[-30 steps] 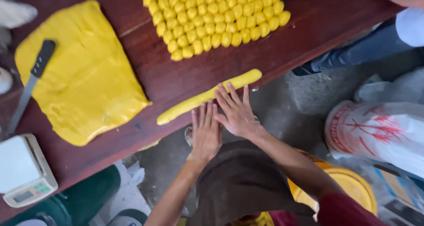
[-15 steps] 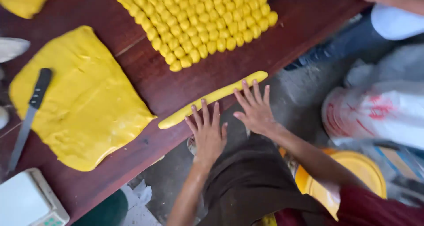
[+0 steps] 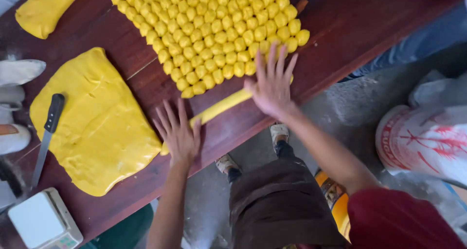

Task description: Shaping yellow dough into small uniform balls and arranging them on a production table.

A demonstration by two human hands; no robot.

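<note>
Here we press our flat, spread left hand (image 3: 179, 134) and right hand (image 3: 272, 86) on the yellow dough rope (image 3: 221, 108) across the worktop (image 3: 340, 30), mid-roll; it likely needs even pressure next.

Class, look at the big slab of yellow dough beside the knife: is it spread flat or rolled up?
Spread flat. The yellow dough slab lies as one broad sheet on the wooden table, with the knife resting across its left edge.

A single head-worn camera looks steeply down, close above the wooden table (image 3: 350, 20).
</note>
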